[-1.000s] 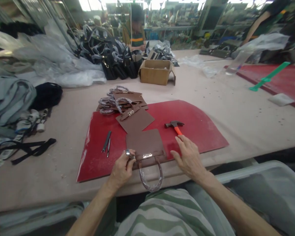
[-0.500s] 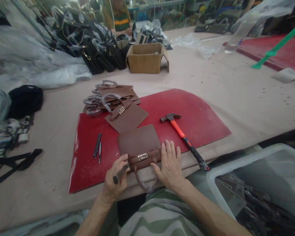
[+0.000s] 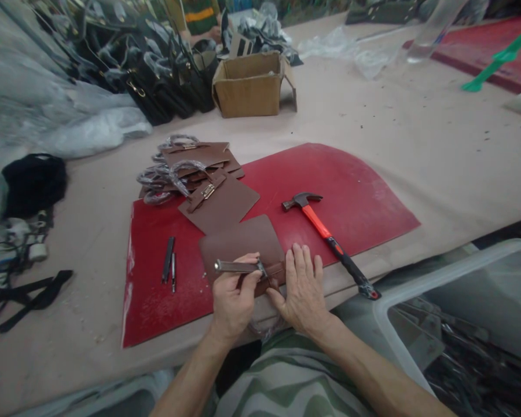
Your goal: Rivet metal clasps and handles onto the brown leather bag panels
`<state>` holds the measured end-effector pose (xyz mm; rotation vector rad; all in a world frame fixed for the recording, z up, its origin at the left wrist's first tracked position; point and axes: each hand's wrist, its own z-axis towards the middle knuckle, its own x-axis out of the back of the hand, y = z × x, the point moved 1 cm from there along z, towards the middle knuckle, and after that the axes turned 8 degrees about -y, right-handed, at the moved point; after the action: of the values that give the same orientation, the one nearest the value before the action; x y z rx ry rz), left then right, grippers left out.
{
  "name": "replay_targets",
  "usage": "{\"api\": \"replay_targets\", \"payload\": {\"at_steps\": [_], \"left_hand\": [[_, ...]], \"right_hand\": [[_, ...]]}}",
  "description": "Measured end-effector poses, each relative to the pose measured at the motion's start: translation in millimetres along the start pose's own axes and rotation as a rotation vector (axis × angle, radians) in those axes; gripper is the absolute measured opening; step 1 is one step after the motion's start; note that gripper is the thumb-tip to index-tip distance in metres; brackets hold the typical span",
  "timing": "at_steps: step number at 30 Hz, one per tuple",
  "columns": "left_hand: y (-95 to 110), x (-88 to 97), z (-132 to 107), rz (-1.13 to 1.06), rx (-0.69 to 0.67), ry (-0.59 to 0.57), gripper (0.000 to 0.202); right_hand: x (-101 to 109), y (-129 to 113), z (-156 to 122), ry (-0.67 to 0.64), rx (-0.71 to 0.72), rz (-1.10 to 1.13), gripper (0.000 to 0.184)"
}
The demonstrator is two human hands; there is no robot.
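My left hand (image 3: 233, 304) pinches a metal hand punch (image 3: 238, 266), a bar-like shank with a wider end. That wider end is over the strap across a brown leather bag panel (image 3: 243, 240) and covers the spot where the clasp was visible. My right hand (image 3: 303, 284) lies flat on the right end of the same strap, fingers stretched out and holding nothing. A plastic-wrapped handle (image 3: 264, 327) hangs from the panel towards my lap, partly hidden by my left hand. Just right of my right hand lies a claw hammer (image 3: 323, 231) with an orange and black grip.
A red mat (image 3: 351, 191) lies under the work. More brown bag panels (image 3: 221, 200) are piled at its upper left, near two slim tools (image 3: 170, 263). A cardboard box (image 3: 247, 92) and black bags (image 3: 156, 92) stand behind. A plastic bin (image 3: 399, 295) sits at right.
My left hand has moved right and up from the panel's left edge, bringing the punch over the clasp area. My right hand stays pressed on the strap. The view has shifted slightly.
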<state>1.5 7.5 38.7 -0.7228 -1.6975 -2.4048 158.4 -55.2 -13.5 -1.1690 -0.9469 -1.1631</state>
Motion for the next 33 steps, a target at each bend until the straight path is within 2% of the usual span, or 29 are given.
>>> {"api": "replay_targets", "payload": {"at_steps": [2,5,29,33], "left_hand": [[1.0,-11.8,4.7,0.029,-0.026,-0.024,0.016],[-1.4,-17.8,6.9,0.081,-0.048,-0.03,0.017],[-2.1,-22.6,10.6,0.197,-0.096,-0.101,0.016],[-4.5,-21.0,10.3,0.173,-0.06,-0.127,0.016]], "right_hand": [[0.0,0.3,0.1,-0.002,-0.003,0.008,0.088],[0.5,0.7,0.3,-0.001,-0.006,0.033,0.087],[-1.0,1.8,-0.2,-0.014,-0.022,0.127,0.091],[-2.3,1.9,-1.8,0.016,-0.018,0.137,0.096]]}}
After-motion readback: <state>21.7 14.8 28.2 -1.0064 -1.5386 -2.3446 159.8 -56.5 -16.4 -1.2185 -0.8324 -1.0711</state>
